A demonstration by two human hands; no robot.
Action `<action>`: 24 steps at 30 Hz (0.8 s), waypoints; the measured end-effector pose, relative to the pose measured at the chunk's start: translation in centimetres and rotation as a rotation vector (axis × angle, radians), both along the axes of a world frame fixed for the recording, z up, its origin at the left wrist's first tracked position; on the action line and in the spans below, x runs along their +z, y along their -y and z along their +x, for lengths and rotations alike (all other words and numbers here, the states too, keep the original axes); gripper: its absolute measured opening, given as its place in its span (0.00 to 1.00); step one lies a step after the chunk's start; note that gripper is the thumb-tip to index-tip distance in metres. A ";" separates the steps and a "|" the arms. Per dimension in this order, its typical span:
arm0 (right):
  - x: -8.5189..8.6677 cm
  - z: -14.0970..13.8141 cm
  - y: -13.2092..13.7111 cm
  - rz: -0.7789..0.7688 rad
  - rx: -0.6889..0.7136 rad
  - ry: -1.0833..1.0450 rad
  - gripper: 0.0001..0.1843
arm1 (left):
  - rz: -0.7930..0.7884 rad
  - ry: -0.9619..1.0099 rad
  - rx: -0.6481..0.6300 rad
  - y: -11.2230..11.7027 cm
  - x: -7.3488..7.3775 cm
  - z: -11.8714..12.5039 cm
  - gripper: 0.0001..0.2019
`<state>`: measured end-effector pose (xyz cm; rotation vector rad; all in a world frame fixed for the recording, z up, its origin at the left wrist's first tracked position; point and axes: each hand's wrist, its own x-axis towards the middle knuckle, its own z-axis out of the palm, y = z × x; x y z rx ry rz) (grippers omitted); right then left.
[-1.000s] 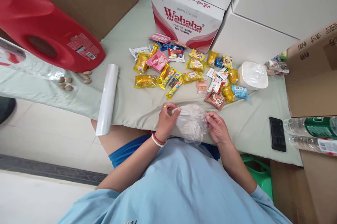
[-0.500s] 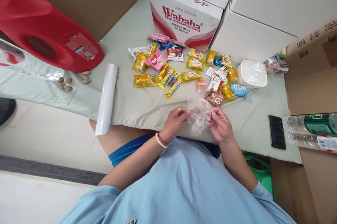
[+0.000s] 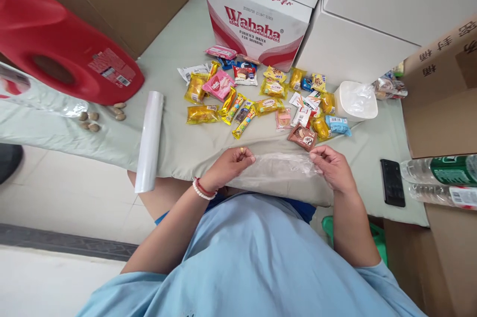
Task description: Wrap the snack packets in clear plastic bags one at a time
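A clear plastic film (image 3: 279, 168), thin and crinkled, is stretched sideways near the table's front edge; whether it is a bag or a glove I cannot tell. My left hand (image 3: 234, 165) pinches one end between thumb and fingers. At the other end, my right hand (image 3: 331, 165) is closed on the film too. Just beyond it lies a brown snack packet (image 3: 303, 136), close to my right fingertips. Farther back are several wrapped snacks, among them a yellow packet (image 3: 203, 114), a pink wafer packet (image 3: 219, 85) and a blue packet (image 3: 338, 125).
A white plastic tub (image 3: 356, 103) with clear film inside stands right of the snacks. A roll of clear film (image 3: 149, 140) lies to the left, near nuts (image 3: 89, 121) and a red jug (image 3: 70, 48). A phone (image 3: 392, 183) and bottles (image 3: 447, 170) lie right; a Wahaba-style water carton (image 3: 257, 19) stands behind.
My hands have moved apart, left hand leftward and right hand rightward. The bunched plastic film between them is now drawn out wide.
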<state>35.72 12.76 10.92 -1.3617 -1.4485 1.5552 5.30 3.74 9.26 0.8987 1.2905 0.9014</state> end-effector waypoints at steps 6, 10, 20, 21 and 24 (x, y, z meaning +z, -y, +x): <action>1.0 -0.1 -2.3 -0.054 -0.051 -0.092 0.24 | 0.062 -0.069 -0.161 0.8 0.7 -1.9 0.19; 0.2 -0.5 -1.8 -0.048 -0.073 -0.091 0.24 | 0.101 -0.120 0.254 1.4 -1.0 -1.6 0.19; -1.9 0.4 0.1 -0.120 -0.145 -0.071 0.23 | 0.163 -0.411 0.552 2.6 -4.0 -1.7 0.13; -2.1 0.3 0.2 -0.117 -0.148 -0.056 0.23 | 0.230 -0.582 0.523 2.7 -3.9 -1.5 0.18; -2.3 0.0 0.4 -0.098 -0.124 -0.037 0.22 | 0.507 -0.981 0.308 2.6 -3.2 -0.3 0.29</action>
